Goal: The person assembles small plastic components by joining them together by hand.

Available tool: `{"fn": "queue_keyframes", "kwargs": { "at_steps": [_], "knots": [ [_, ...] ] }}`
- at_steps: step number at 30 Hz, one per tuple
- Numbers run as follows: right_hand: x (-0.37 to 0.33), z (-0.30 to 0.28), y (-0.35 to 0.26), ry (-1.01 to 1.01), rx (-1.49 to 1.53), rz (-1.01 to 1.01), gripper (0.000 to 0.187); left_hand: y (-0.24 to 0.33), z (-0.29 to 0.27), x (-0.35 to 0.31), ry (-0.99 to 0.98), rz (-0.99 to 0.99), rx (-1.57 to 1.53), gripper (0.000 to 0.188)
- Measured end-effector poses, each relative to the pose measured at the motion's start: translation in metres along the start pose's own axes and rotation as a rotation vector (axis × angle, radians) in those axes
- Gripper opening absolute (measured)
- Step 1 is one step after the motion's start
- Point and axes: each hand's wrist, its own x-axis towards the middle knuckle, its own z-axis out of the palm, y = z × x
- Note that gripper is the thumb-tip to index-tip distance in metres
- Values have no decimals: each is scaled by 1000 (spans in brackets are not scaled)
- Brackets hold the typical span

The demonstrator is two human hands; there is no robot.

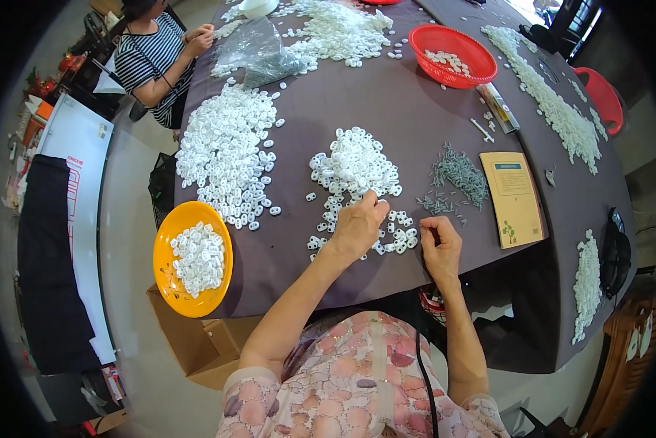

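Observation:
My left hand (359,228) reaches over a heap of small white oval plastic pieces with holes (356,160). Its fingers are bent together at the heap's near edge, and what they pinch is hidden. To the right, my right hand (442,248) is closed, thumb against fingertips, just above the cloth. Anything in that pinch is too small to name. Several loose white pieces (402,239) lie between the two hands. Beyond my right hand is a pile of small grey rod-shaped pieces (459,175).
On the left are a larger white heap (226,153) and an orange plate (161,271) of white pieces. A yellow booklet (514,201) lies right. Farther off are a red basket (421,60) and a clear bag (258,55). A person in stripes (153,62) sits at far left.

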Motion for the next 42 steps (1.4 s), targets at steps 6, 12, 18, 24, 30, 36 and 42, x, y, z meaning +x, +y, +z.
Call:
{"fn": "queue_keyframes", "kwargs": {
  "at_steps": [6, 12, 18, 24, 30, 36, 42],
  "knots": [
    [-11, 3, -12, -63, 236, 168, 5, 13, 0, -29, 182, -338, -674, 9],
    [-29, 24, -43, -164, 399, 176, 6, 23, -4, -71, 110, -695, -1403, 19],
    [-38, 29, -53, -315, 481, 302, 8, 29, -13, -86, 193, -704, -1470, 18],
    [-43, 33, -58, -319, 468, 295, 8, 29, -13, -90, 202, -670, -1435, 17],
    [-43, 34, -57, -329, 465, 293, 8, 30, -12, -90, 202, -667, -1369, 16],
    [-42, 36, -57, -313, 506, 320, 7, 31, -12, -90, 197, -662, -1343, 15],
    [-43, 37, -58, -303, 445, 265, 7, 35, -15, -87, 215, -664, -1271, 14]
  ]
}}
